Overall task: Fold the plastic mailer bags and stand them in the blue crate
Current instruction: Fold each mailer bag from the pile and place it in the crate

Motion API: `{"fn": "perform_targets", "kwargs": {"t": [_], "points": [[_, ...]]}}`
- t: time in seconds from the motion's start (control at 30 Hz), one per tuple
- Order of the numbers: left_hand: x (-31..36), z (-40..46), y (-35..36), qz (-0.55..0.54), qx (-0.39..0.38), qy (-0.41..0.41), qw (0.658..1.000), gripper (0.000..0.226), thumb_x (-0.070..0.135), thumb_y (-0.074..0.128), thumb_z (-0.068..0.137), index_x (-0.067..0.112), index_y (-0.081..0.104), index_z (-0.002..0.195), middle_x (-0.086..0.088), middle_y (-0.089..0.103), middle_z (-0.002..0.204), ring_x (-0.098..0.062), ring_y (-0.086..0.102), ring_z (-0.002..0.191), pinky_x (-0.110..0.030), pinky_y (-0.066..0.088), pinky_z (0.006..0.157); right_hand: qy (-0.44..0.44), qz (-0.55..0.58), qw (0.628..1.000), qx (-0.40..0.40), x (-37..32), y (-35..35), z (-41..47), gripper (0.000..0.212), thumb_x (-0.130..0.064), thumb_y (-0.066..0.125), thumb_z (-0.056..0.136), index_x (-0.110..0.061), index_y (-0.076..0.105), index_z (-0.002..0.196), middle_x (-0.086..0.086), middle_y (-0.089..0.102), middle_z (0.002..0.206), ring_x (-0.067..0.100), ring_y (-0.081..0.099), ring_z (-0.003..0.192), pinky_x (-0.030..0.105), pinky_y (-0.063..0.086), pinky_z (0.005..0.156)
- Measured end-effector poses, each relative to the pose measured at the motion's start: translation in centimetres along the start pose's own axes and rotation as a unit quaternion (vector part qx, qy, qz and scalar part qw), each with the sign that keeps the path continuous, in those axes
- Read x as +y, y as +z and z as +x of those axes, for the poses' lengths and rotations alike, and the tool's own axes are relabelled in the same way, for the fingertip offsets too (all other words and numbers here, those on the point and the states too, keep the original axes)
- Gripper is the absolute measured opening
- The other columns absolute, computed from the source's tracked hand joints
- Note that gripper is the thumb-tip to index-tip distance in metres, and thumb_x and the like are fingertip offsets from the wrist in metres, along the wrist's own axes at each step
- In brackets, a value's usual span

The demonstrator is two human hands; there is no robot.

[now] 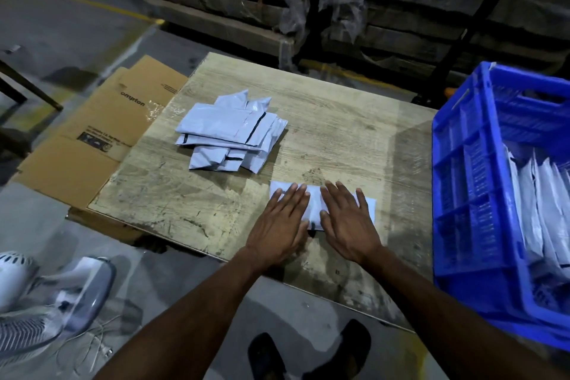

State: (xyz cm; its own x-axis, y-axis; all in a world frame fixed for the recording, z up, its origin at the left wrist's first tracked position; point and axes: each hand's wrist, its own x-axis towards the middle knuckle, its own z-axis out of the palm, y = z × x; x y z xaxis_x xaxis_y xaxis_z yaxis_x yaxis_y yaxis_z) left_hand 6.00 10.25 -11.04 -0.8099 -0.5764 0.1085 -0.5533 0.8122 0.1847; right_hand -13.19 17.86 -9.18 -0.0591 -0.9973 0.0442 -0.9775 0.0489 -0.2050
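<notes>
Mailer bags of pale grey-white plastic were at three stages in the head view, the only view given; one flat white mailer bag lay on the worn wood-grain surface near its front edge, pressed under both hands; the left hand and the right hand rested side by side on it with fingers straight and spread, so neither grip was clenched or grasping anything, only flattening the plastic; whether this bag was fully folded or still mid-fold could not be told, since the hands covered most of it; a loose pile of unfolded grey mailer bags sat farther back on the surface, well apart from the hands, seemingly awaiting their turn; to the right, the blue slatted plastic crate held a row of white folded bags standing on edge, though much room remained inside; by this reckoning the task was partly done, with the pressed bag and the whole pile left to fold and stand.
</notes>
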Motion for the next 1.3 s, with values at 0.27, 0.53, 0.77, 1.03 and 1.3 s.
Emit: {"fn": "perform_targets", "kwargs": {"t": [0.27,0.53,0.77,1.03,1.3], "points": [[0.8,2.9,2.8,-0.032,0.018,-0.039,0.999,0.058,0.029,0.032,0.102,0.0,0.047,0.15,-0.016,0.042,0.159,-0.027,0.038,0.149,-0.043,0.023,0.124,-0.006,-0.05,0.999,0.012,0.1,2.4,0.1,0.059,-0.039,0.025,0.105,-0.01,0.038,0.154,0.006,0.035,0.162,0.027,0.025,0.152,0.058,0.02,0.12],[0.7,2.6,3.7,-0.017,0.026,-0.051,0.998,0.061,0.031,0.03,0.104,0.006,0.031,0.16,-0.009,0.025,0.168,-0.022,0.019,0.157,-0.044,0.017,0.126,0.004,-0.054,0.998,0.036,0.4,4.0,0.3,0.06,-0.038,0.031,0.104,-0.009,0.032,0.157,0.006,0.03,0.164,0.022,0.023,0.153,0.053,0.008,0.124],[0.9,2.3,4.0,-0.015,0.014,-0.064,0.998,0.062,0.033,0.029,0.105,0.008,0.028,0.161,-0.008,0.022,0.169,-0.021,0.014,0.158,-0.047,0.021,0.126,0.008,-0.02,1.0,0.018,0.6,4.5,0.2,0.06,-0.038,0.029,0.105,-0.011,0.028,0.158,0.004,0.023,0.166,0.022,0.016,0.155,0.056,0.013,0.123],[0.6,2.7,4.0,-0.007,-0.024,-0.078,0.997,0.061,0.037,0.029,0.104,0.015,0.032,0.161,-0.003,0.022,0.17,-0.025,0.015,0.158,-0.051,0.027,0.123,0.029,-0.032,0.999,-0.009,0.6,4.4,0.5,0.06,-0.042,0.025,0.104,-0.017,0.03,0.158,-0.001,0.022,0.167,0.019,0.014,0.155,0.057,0.016,0.122],[-0.2,1.4,3.3,-0.005,-0.029,-0.096,0.995,0.068,0.049,0.034,0.101,0.02,0.027,0.162,-0.008,0.02,0.17,-0.031,0.013,0.158,-0.053,0.02,0.124,0.04,-0.045,0.998,-0.013,2.0,4.0,-0.7,0.065,-0.057,0.025,0.104,-0.024,0.026,0.16,0.004,0.015,0.168,0.025,0.01,0.156,0.058,0.018,0.121]]}}
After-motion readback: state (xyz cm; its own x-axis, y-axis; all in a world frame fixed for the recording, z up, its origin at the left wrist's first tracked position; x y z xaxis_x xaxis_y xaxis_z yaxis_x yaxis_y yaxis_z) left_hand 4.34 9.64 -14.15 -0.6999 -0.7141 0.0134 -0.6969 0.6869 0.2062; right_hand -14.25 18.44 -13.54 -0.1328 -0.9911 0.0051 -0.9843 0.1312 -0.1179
